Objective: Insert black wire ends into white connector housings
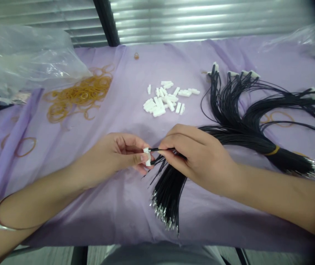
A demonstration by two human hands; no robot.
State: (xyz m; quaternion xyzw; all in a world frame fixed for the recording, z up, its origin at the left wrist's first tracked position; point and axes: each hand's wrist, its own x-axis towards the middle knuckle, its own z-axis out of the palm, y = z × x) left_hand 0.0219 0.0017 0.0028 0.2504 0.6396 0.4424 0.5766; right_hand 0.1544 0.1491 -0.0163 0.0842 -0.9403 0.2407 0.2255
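My left hand (118, 156) pinches a small white plastic connector (147, 156) between thumb and fingers. My right hand (196, 156) pinches a thin black wire (160, 149) whose end meets the connector. Under my right hand lies a loose bundle of black wires (168, 191) with metal-tipped ends fanning toward me. Both hands hover just above the purple cloth (96, 213) at the middle of the table.
A pile of white connectors (165, 99) lies behind the hands. Black wires with connectors fitted (245, 99) spread at the right, one bunch tied by a yellow band (273, 151). Tan rubber bands (77, 95) and a clear plastic bag (21, 59) sit at the left.
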